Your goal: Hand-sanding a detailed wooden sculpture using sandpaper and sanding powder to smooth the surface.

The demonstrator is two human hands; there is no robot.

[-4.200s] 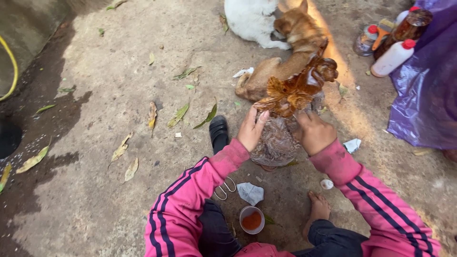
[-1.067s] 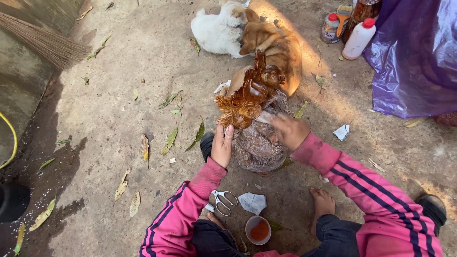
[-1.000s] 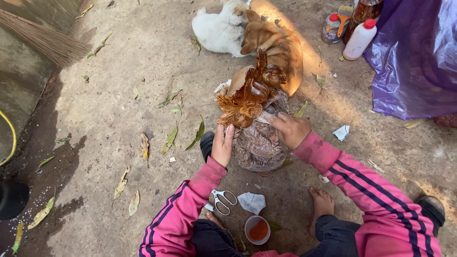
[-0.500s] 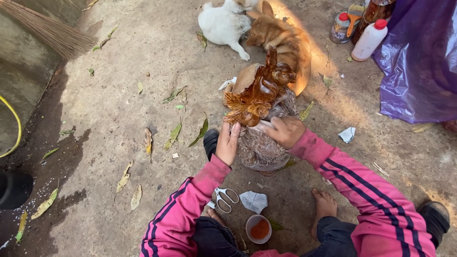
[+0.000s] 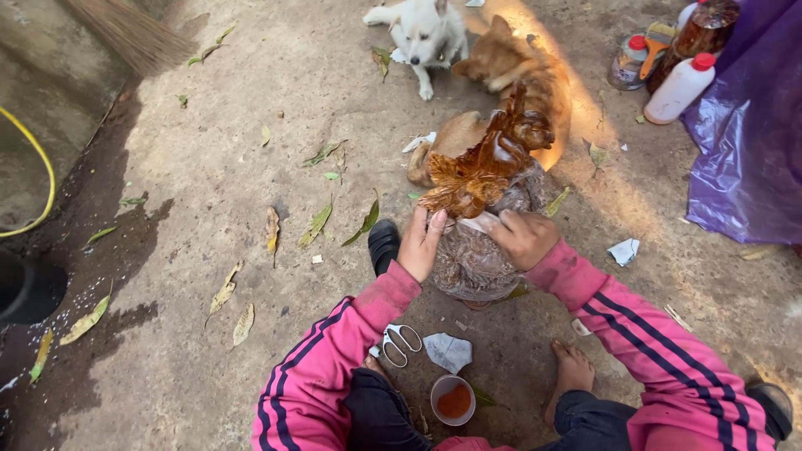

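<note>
A glossy brown wooden carving [image 5: 484, 167] with leafy, bird-like shapes stands on a rough, paler base [image 5: 472, 263] on the concrete ground in front of me. My left hand [image 5: 420, 246] presses against the left side of the carving, fingertips up by the lower leaves. Curled against the carving's right front, my right hand [image 5: 525, 238] pinches a small pale scrap [image 5: 479, 223] onto the wood. Both arms wear pink sleeves with dark stripes.
Scissors [image 5: 399, 342], a crumpled paper piece [image 5: 447, 351] and a cup of orange-red liquid [image 5: 454, 401] lie by my knees. A black sandal [image 5: 383, 244] sits left of the base. A white dog [image 5: 426, 33] and a brown dog [image 5: 522, 75] are behind; bottles [image 5: 681, 88] and purple sheet [image 5: 752, 142] right.
The white dog has got up and now faces me. My right hand has slid slightly along the carving with the scrap. My left hand stays against it.
</note>
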